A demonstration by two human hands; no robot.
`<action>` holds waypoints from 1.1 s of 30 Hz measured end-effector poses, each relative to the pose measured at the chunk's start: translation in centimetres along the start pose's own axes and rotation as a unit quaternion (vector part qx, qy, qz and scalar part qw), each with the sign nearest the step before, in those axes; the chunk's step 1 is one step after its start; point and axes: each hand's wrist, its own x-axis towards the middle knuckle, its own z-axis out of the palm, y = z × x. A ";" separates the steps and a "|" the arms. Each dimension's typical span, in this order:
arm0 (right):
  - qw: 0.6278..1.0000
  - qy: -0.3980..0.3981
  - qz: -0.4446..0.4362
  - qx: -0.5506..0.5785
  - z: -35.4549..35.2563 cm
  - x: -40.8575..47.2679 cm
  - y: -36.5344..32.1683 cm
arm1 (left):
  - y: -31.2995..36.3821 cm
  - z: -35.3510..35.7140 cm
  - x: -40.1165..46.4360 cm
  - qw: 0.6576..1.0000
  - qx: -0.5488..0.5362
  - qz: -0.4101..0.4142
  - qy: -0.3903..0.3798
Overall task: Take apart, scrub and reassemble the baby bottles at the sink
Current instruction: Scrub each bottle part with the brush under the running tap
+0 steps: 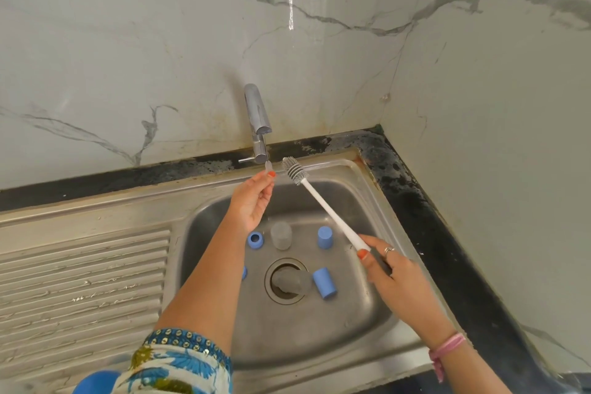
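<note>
The left arm wears a white sleeve (179, 368) printed with blue and olive flowers, its cuff blue with sequins. Orange-red polish on the nails; a ring (388, 250) and pink wrist threads (446, 349) on the right.
</note>
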 end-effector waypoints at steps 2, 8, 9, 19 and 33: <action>1.000 -0.007 0.010 0.008 0.2 0.1 -0.3 | -0.2 0.2 -0.3 0.998 -0.054 -0.013 -0.027; 0.999 -0.015 0.032 0.023 1.8 0.2 -0.8 | -1.3 0.4 -1.0 0.998 0.007 0.002 -0.055; 0.999 -0.013 0.033 0.017 1.9 0.2 -0.8 | -1.3 0.4 -1.0 0.998 0.016 0.012 -0.061; 0.993 0.014 0.019 -0.112 1.8 1.9 -3.7 | -1.5 0.6 -0.6 0.987 0.121 0.038 -0.098; 0.989 0.001 0.005 -0.149 3.1 2.7 -5.1 | -1.3 0.9 -0.7 1.000 -0.020 0.014 0.015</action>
